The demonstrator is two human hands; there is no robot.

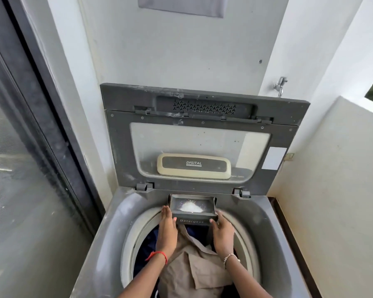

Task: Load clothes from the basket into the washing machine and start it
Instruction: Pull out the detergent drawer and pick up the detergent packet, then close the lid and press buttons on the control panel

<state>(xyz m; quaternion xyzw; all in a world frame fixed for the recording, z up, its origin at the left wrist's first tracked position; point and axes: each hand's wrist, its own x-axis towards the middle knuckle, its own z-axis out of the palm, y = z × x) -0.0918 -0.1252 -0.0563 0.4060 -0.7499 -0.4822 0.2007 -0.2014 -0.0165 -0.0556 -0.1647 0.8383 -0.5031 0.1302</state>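
Both hands, left hand (167,230) and right hand (222,234), flat-fingered, flank one detergent drawer (192,216)

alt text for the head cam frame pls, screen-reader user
Both hands, left hand and right hand, flank the pulled-out detergent drawer holding white powder. Below, the open washing machine drum holds a beige garment over dark clothes.

Drawer: detergent drawer (192,211) pulled out, white powder (191,207) inside
Hands: left hand (167,230) and right hand (223,233) flank it (fingers extended)
Drum: beige garment (194,267) on top
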